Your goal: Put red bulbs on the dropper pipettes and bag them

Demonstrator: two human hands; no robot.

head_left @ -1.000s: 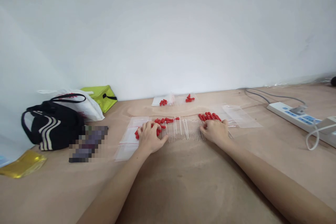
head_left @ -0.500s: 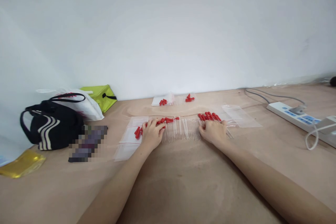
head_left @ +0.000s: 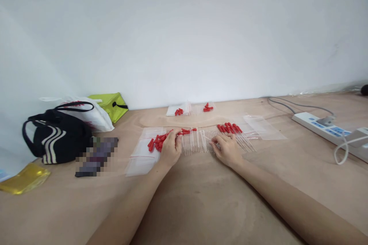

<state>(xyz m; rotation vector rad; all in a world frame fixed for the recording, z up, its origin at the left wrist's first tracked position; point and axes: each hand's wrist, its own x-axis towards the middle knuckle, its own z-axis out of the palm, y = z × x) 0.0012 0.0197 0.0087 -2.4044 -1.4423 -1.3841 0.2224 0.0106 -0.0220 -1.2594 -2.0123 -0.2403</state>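
Touching red-capped droppers (head_left: 198, 141) — left hand (head_left: 170, 149) fingers closed round some, right hand (head_left: 227, 150) hold unclear

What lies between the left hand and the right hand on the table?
Clear tubes lie side by side between the left hand and the right hand, red bulbs at their far end; seen in the head view.

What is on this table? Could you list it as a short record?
Surface: wooden table
Left hand: on a row of clear droppers, next to red caps
Right hand: on the same row; grip unclear
Under the row: clear bags
Left side: black bag, green bag, yellow pouch
Right side: power strip
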